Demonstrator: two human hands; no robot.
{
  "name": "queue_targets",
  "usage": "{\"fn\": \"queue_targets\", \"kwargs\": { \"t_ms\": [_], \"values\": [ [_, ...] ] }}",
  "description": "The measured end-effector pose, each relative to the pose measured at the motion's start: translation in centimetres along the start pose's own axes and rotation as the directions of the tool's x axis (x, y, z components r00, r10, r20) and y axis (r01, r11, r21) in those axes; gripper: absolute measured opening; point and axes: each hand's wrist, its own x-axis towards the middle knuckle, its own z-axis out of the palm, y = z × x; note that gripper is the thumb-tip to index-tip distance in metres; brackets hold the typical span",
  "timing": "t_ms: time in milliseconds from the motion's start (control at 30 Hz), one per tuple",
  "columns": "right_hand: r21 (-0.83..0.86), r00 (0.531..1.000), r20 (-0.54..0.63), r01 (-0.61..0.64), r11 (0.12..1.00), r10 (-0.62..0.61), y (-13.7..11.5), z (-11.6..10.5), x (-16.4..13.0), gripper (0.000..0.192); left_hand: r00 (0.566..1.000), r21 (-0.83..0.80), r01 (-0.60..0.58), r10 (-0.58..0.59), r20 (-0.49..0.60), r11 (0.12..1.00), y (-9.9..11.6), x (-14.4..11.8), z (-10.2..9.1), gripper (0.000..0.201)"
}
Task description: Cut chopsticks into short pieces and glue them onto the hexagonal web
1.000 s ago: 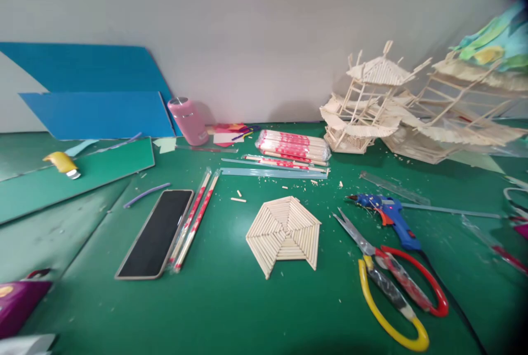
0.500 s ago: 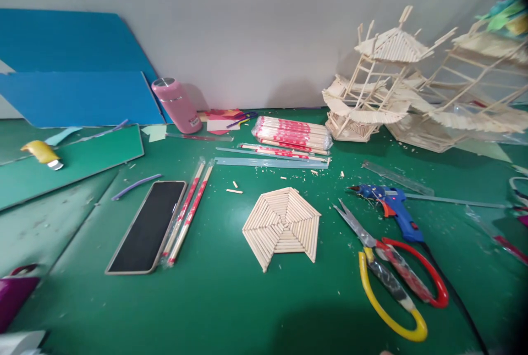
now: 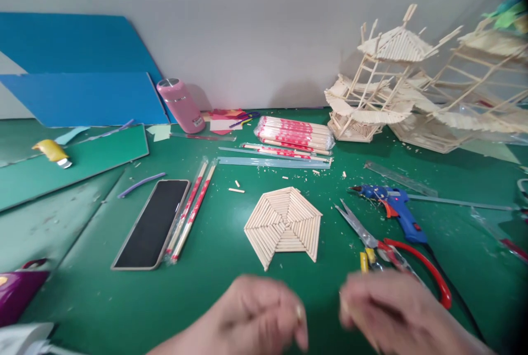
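My left hand point(image 3: 264, 314) is at the bottom centre, its fingers curled inward and smeared by motion. Facing it from the right is my right hand point(image 3: 388, 308), also bent and blurred, covering much of the scissors' yellow handle. I cannot make out anything held in either one. Just beyond them lies a flat web-like panel point(image 3: 284, 226) of short wooden sticks, with a gap at its near side. The scissors point(image 3: 358, 228), with one red and one yellow handle, lie partly under my right hand in view. Behind them rests a blue hot glue gun point(image 3: 391, 206).
A phone point(image 3: 152, 226) and wrapped chopsticks point(image 3: 193, 209) lie left. Farther back are a bundle of wrapped chopsticks point(image 3: 295, 134), a pink bottle point(image 3: 181, 105) and blue boards point(image 3: 82, 96). A stick-built tower point(image 3: 371, 86) stands at the back right; a purple object point(image 3: 20, 297) sits front left.
Both my hands have come into view from the bottom edge, the right one now covering part of the scissors. The view has shifted slightly; the stick panel and tools lie as before.
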Motion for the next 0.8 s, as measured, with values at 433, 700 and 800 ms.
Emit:
{"fn": "queue_targets", "kwargs": {
  "t_ms": [433, 700, 800],
  "values": [
    [0.205, 0.939, -0.342, 0.053, 0.977, 0.021, 0.1, 1.3, 4.2, 0.025, 0.959, -0.316, -0.177, 0.092, -0.266, 0.932, -1.2, 5.2, -0.6, 0.022],
    [0.154, 0.914, -0.406, 0.074, 0.985, -0.005, 0.4, 1.5, 4.9, 0.03, 0.965, -0.448, -0.207, 0.105, -0.242, 0.87, -1.7, 5.2, -0.5, 0.017],
    [0.167, 0.911, -0.412, 0.054, 0.985, 0.02, 0.8, 1.5, 5.1, 0.03, 0.965, -0.452, -0.208, 0.106, -0.241, 0.868, -1.7, 5.3, -0.6, 0.019]
  ]
}}
